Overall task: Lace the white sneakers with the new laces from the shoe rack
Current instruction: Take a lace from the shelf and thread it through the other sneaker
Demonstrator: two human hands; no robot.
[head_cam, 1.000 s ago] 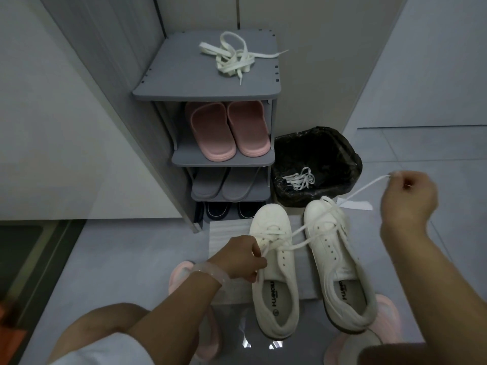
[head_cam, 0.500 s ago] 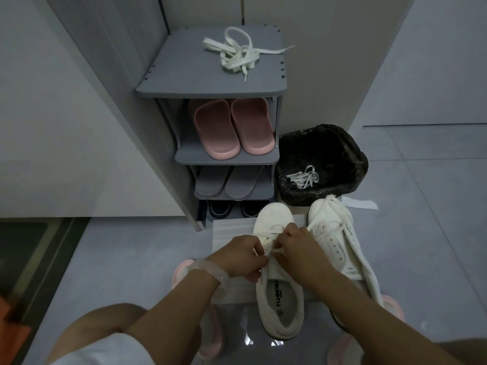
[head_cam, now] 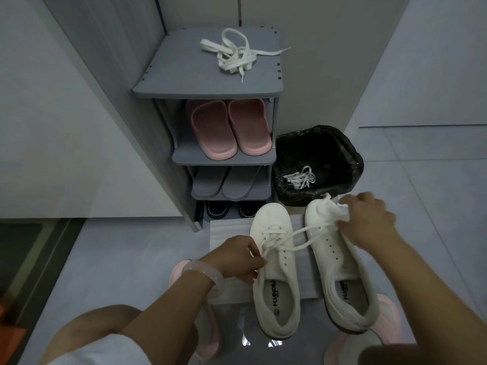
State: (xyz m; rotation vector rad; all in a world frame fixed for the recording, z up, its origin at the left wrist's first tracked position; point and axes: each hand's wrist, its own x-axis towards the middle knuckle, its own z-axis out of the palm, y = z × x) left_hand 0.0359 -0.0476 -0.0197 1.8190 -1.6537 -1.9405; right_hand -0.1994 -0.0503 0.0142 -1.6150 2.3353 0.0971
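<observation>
- the left sneaker lay on a pale mat on the floor, toe toward the rack, with a white lace threaded through its front eyelets only.
- from my feed, the left hand pinched one end of that lace at the shoe's left edge, fingers curled round it.
- the lace's other end ran rightward across the gap to the right sneaker, which sat just beside the first, unlaced, its eyelets bare and its tongue pushed up at the toe.
- the right hand lay over the right sneaker's front, fingers curled down; i saw white material bunched under it and the lace leading there, but i could not tell exactly what it gripped.
- a clear bangle sat on the left wrist.
- a spare bundle of laces lay loose on the rack's top shelf.
- below it, pink slippers filled the next shelf, grey slippers the one under that, and dark shoes the bottom.
- a bin with a black liner stood just right of the rack, touching distance behind the sneakers, with a tangle of old laces inside.
- pink slippers on the person's feet showed at the bottom of my view, beside a bare knee.
</observation>
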